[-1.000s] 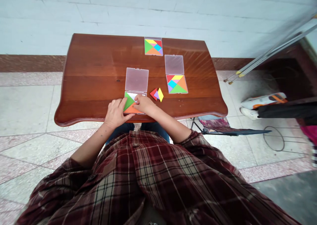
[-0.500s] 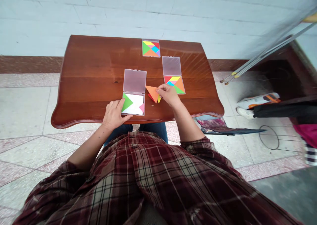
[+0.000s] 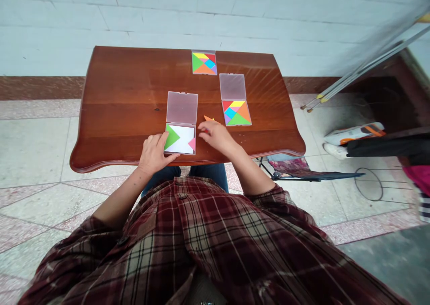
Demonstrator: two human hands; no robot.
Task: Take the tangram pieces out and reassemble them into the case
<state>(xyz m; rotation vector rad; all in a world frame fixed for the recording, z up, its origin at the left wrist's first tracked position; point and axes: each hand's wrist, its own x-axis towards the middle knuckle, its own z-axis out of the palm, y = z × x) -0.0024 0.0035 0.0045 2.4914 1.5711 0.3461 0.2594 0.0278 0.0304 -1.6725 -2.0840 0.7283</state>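
On the wooden table (image 3: 127, 85) in front of me lies an open clear tangram case (image 3: 181, 147) with its lid (image 3: 182, 108) folded back. Its white tray holds a green triangle (image 3: 171, 137) and a pink piece (image 3: 192, 143). My left hand (image 3: 152, 152) lies on the tray's left edge, fingers flat and thumb along the front edge. Just right of the tray, my right hand (image 3: 217, 137) hovers low over loose pieces, fingers loosely spread and pointing left. An orange triangle (image 3: 208, 118) shows on the table behind those fingers. The other loose pieces are hidden under the hand.
A full tangram set (image 3: 237, 112) with its lid (image 3: 232, 86) open lies to the right. Another full set (image 3: 204, 63) sits at the table's far edge by the wall. On the floor to the right are a folded object (image 3: 302, 170), shoes (image 3: 356, 135) and slanting metal poles (image 3: 363, 67).
One second ago my right hand was in the tray on the orange triangle. It lifted that triangle out to the right, and the piece now lies on the table. My left hand stayed put.
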